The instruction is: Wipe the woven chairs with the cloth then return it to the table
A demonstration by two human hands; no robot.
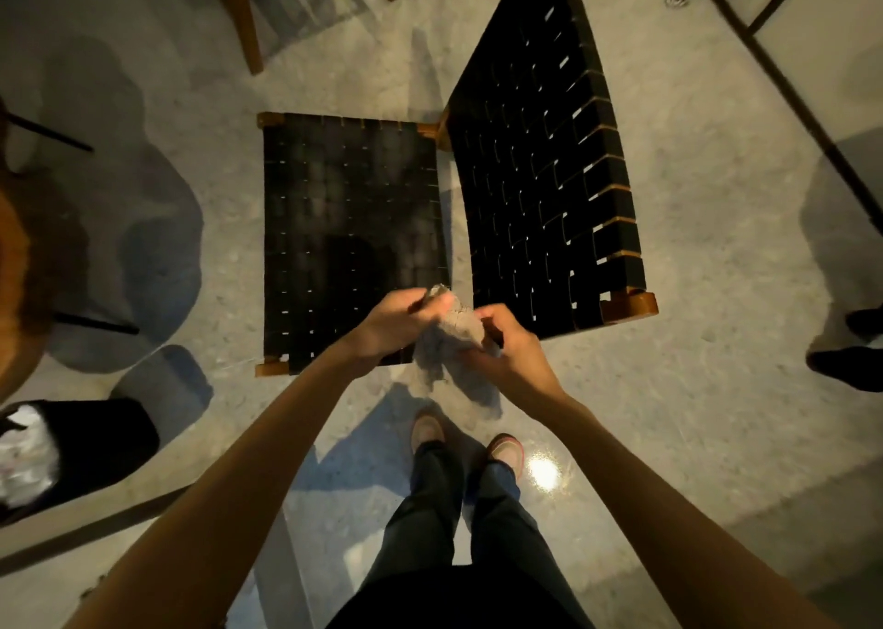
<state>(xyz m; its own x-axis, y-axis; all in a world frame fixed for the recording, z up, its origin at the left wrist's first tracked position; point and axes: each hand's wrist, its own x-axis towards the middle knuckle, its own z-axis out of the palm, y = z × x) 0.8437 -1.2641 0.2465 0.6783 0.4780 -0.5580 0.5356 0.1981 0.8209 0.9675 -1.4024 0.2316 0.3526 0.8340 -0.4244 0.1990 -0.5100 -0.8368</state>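
I stand over a woven chair [356, 236], its back [549, 160] to the right. My left hand [392, 325] and right hand [506, 351] both grip the grey cloth [449, 342], bunching it above the seat's near edge, probably for wiping.

woven chair [353, 227] centre, on floor [716, 246] | backrest [540, 150] along seat's right side | cloth [449, 337] over seat's near-right corner, gripped between left hand [396, 322] at its left and right hand [511, 356] at its right | second chair [248, 17] far left
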